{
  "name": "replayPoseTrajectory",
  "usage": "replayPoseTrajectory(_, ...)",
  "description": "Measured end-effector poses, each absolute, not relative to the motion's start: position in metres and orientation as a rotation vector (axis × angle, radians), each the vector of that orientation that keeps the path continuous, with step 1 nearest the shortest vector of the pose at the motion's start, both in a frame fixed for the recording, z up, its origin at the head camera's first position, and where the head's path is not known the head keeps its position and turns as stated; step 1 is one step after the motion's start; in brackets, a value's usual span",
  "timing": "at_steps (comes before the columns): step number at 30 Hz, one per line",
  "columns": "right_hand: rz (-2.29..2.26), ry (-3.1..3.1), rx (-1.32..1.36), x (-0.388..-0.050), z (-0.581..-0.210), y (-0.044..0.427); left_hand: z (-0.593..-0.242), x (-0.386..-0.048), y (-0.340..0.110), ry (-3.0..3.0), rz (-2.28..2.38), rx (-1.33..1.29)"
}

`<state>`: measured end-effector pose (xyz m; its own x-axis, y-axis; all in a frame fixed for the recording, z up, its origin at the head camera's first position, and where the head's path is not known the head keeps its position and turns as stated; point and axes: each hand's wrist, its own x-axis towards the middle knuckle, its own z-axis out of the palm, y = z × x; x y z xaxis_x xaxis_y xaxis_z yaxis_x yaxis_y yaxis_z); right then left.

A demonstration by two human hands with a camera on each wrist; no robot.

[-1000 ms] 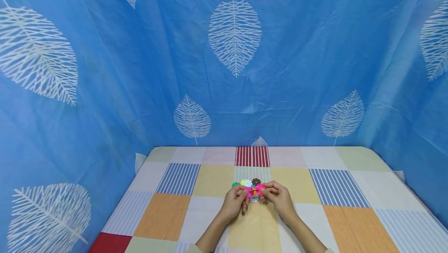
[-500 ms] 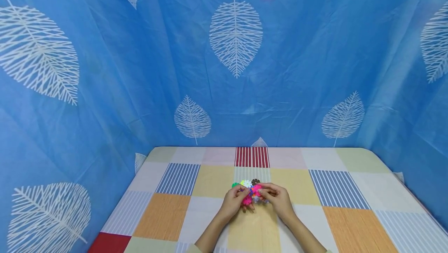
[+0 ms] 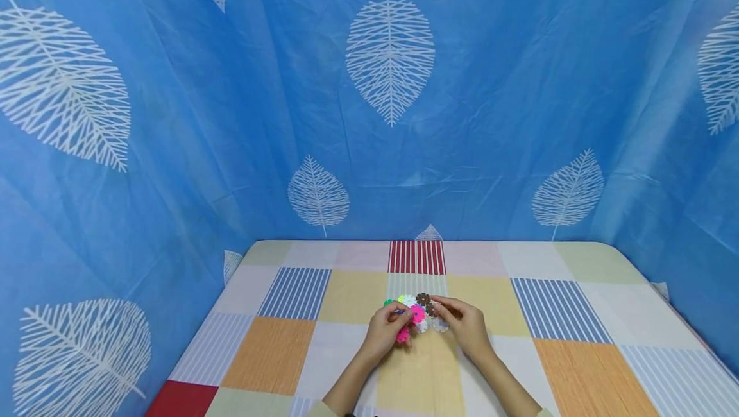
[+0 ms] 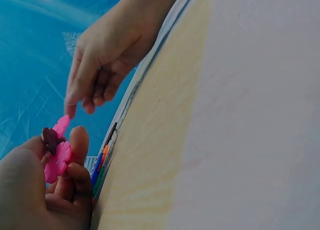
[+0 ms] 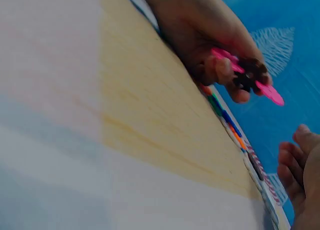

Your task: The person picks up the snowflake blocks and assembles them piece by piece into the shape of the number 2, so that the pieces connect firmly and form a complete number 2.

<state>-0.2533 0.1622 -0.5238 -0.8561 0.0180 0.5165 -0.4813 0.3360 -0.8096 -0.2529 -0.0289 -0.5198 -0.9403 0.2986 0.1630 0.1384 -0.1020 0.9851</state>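
Fingers of the left hand (image 3: 383,333) pinch two pink discs (image 4: 61,155) joined by a dark one (image 5: 250,76), held up over the tabletop. Just beside them hovers the right hand (image 3: 469,330), thumb and forefinger parted; beyond, coloured discs (image 3: 423,299) lie on patchwork cloth (image 3: 420,372).

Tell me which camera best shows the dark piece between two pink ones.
The right wrist view: the dark piece shows largest, lobes visible between the pink pieces. The left wrist view shows it smaller; in the head view I can't pick it out.
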Motion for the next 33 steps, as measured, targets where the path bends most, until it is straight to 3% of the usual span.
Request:
replayPoseTrajectory(6,1.2,-2.263,0.295,-0.262,-0.529,0.187,-0.502,-0.242,-0.031,2.049,2.218,0.447)
replayPoseTrajectory(15,1.264,-2.499,0.451,-0.263,-0.531,0.224,-0.496,-0.239,-0.031,2.021,2.246,0.376)
replayPoseTrajectory(33,1.18,-2.541,0.586,-0.263,-0.532,0.229,-0.494,-0.239,-0.031,2.069,2.224,0.328)
